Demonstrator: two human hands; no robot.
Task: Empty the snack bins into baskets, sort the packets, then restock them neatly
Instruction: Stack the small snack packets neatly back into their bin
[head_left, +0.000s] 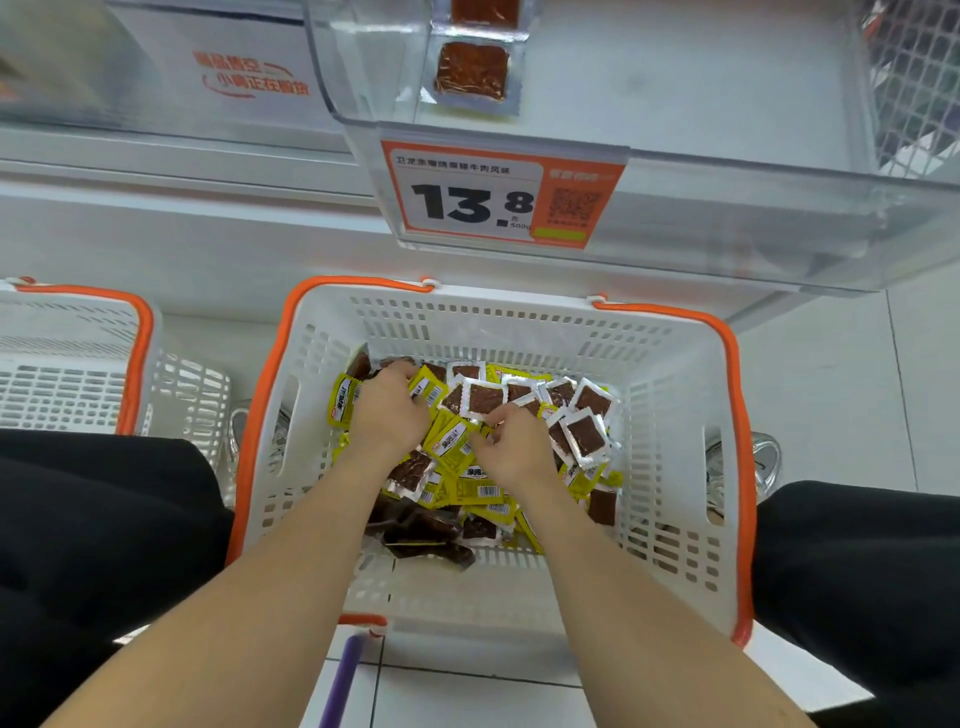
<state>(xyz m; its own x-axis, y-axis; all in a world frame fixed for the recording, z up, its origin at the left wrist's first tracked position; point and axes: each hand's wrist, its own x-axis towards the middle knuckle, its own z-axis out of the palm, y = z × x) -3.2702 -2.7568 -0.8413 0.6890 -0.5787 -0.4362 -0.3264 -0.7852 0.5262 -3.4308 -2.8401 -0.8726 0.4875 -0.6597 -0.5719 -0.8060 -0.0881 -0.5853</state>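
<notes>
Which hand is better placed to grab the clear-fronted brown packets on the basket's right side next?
Right, probably. The right hand lies beside the clear-fronted brown packets; the left hand is farther off, among the yellow packets near the basket's left wall.

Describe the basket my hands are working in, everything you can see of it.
The shopping basket is white plastic with slotted walls and floor, and two orange handles folded down along its rim. It stands upright, low before the shelf, just below the clear snack bin with the 13.8 price tag. A loose heap of packets, yellow ones and clear ones showing brown snack, covers most of its bottom. The left hand and right hand reach in, fingers curled on packets.
</notes>
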